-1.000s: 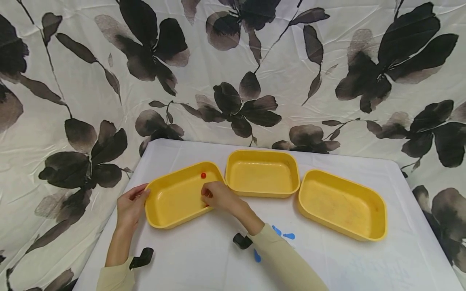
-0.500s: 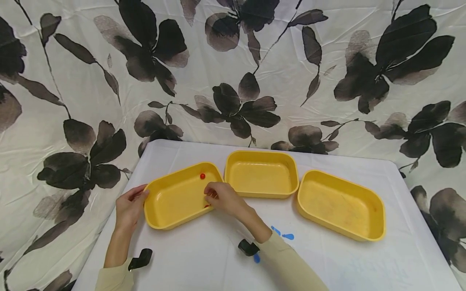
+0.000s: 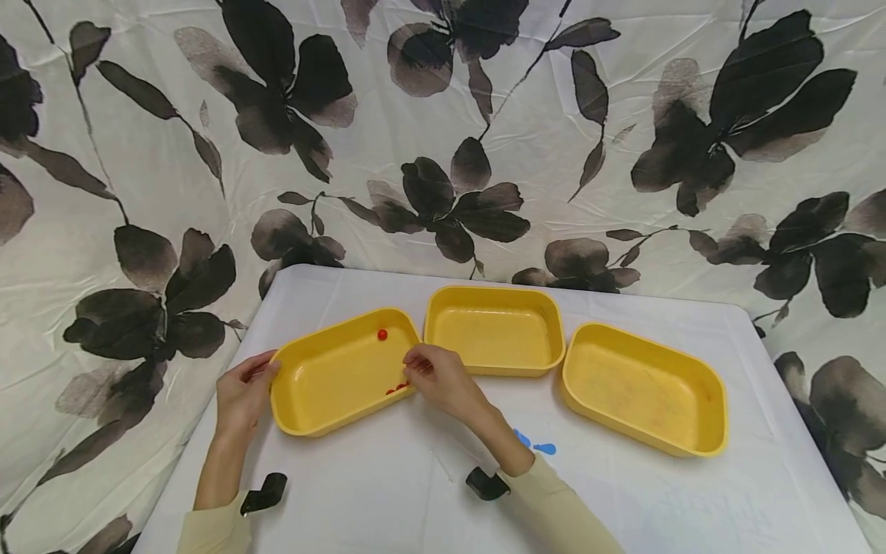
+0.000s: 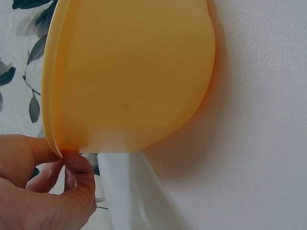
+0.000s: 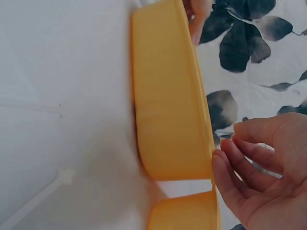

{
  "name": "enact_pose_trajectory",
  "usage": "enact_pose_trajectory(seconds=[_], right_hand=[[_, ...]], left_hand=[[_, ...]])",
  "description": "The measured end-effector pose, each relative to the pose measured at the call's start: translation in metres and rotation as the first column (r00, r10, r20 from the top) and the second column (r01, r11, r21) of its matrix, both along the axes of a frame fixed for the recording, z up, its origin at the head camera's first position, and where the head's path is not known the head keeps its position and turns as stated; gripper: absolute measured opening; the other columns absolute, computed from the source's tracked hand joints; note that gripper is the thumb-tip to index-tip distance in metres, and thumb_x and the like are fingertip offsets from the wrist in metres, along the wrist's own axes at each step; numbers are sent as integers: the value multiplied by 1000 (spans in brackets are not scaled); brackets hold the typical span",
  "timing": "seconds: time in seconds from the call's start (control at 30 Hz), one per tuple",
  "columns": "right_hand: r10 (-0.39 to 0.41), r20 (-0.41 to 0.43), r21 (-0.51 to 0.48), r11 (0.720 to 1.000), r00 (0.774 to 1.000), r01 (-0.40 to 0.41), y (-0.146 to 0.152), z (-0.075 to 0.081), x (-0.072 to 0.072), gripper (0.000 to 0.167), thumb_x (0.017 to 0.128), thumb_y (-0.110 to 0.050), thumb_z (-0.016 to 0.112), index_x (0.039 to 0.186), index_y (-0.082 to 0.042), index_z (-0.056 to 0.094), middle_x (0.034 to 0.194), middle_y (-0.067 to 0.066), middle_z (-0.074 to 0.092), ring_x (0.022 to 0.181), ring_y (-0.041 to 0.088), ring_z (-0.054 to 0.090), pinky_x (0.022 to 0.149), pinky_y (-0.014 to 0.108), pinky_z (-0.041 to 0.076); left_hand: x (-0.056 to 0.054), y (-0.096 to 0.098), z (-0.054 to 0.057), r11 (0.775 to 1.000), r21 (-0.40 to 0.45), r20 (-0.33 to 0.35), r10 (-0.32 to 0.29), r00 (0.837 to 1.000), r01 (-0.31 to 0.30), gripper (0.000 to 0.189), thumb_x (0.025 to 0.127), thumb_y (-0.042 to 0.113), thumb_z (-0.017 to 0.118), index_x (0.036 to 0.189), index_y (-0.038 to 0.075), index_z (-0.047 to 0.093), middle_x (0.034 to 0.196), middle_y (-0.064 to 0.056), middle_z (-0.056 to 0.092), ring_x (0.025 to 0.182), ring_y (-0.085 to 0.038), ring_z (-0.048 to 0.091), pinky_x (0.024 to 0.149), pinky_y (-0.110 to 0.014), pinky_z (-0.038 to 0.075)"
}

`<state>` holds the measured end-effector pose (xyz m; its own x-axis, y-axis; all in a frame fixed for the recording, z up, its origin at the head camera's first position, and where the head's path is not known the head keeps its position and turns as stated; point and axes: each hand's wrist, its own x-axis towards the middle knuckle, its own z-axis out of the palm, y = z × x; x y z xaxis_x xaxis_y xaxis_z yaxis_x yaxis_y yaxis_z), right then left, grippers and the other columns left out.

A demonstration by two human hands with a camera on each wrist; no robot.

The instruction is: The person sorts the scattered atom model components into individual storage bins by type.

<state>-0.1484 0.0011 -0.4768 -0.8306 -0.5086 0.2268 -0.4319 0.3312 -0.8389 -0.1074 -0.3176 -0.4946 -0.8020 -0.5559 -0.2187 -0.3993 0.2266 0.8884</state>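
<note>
My left hand (image 3: 242, 394) pinches the left rim of the left yellow tray (image 3: 325, 377); the left wrist view shows thumb and fingers on that rim. Inside this tray, one small red ball (image 3: 382, 335) lies toward the far right corner. A few more red balls (image 3: 400, 387), partly hidden by the near wall, lie at the near right. My right hand (image 3: 446, 381) hovers at the tray's right end. In the right wrist view its fingers (image 5: 230, 167) are loosely bent beside the rim, and nothing shows between thumb and fingertips.
A middle yellow tray (image 3: 494, 331) stands against the left one's right end, and a right yellow tray (image 3: 644, 392) sits angled beyond it. Blue drop-shaped pieces (image 3: 545, 448) lie by the right sleeve. Behind the white table (image 3: 360, 492) hangs a floral cloth (image 3: 443, 115).
My right hand has drawn slightly rightward from inside the left tray to its right end, showing more of the red balls there. The left hand keeps its hold on the rim.
</note>
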Motion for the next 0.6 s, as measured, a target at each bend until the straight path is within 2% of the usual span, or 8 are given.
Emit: enact_pose_trajectory(seconds=[0.43,0.6], right_hand=[[-54,48,-60,997,997,57,19,-3,7,14,95,0,71,107,5,69,98,9,70,88,20,65,81,27,58],[-85,54,-57,994,995,88,28,-4,11,14,96,-2,71,108,3,70,99,7,70,90,20,65,83,29,59]], left_hand=[[1,0,2,1000,1,9,-5,1000,4,41,104,19,61,141,0,60,118,-6,59,91,-5,55,75,-6,50],[1,0,3,1000,-10,30,-23,999,23,42,105,19,59,142,0,58,124,-10,58,94,-8,55,76,-5,50]])
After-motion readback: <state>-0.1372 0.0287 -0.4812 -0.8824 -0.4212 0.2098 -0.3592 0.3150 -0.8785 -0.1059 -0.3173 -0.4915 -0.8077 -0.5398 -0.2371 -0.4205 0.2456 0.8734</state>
